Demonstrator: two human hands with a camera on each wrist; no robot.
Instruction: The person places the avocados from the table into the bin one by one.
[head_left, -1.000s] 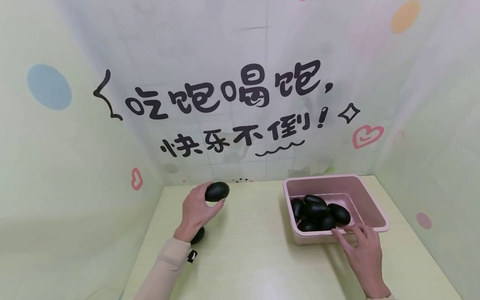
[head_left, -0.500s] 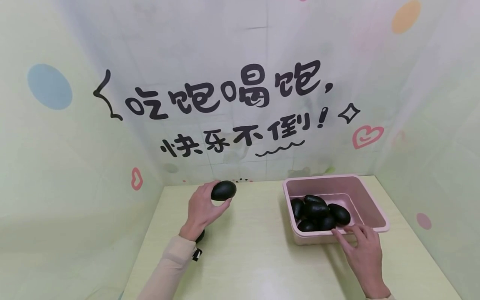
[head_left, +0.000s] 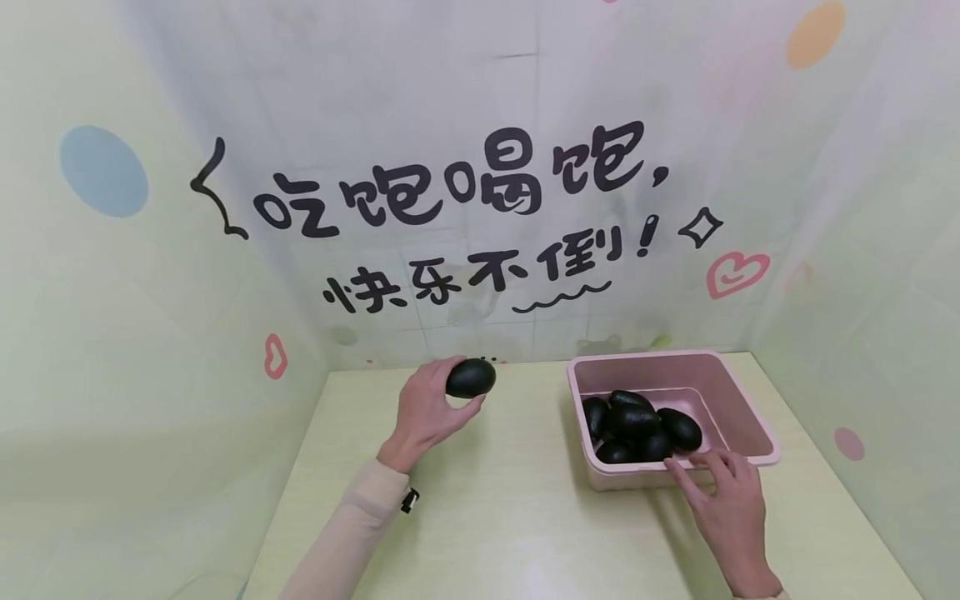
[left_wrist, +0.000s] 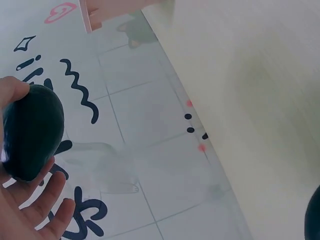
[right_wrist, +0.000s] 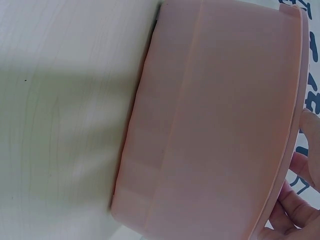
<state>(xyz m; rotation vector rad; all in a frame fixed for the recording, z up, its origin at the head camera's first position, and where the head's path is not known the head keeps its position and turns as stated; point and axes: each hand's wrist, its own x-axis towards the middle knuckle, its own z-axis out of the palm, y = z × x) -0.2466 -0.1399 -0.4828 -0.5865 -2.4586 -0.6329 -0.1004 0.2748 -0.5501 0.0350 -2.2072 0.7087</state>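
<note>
In the head view, my left hand (head_left: pixel 429 414) holds a dark green avocado (head_left: pixel 472 378) above the table, left of the bin. Thumb and fingers grip its near end; the left wrist view shows the same avocado (left_wrist: pixel 37 130) close up. My right hand (head_left: pixel 726 510) pinches the front rim of a pink plastic bin (head_left: pixel 738 400), with the fingers reaching over its edge. Several dark avocados (head_left: pixel 633 419) lie piled in the bin's left part. One more avocado (left_wrist: pixel 313 218) shows partly at the lower right edge of the left wrist view; my left arm hides it in the head view.
The pale wood table (head_left: pixel 510 508) carries the bin at its back right. A printed cloth wall (head_left: pixel 480 92) closes off the back, with more cloth at both sides. A small black and white item (head_left: pixel 409 500) sits at my left cuff.
My left hand has moved to the right with the avocado, and its arm now covers the avocado that lay partly visible on the table. The right hand and bin stay put.
</note>
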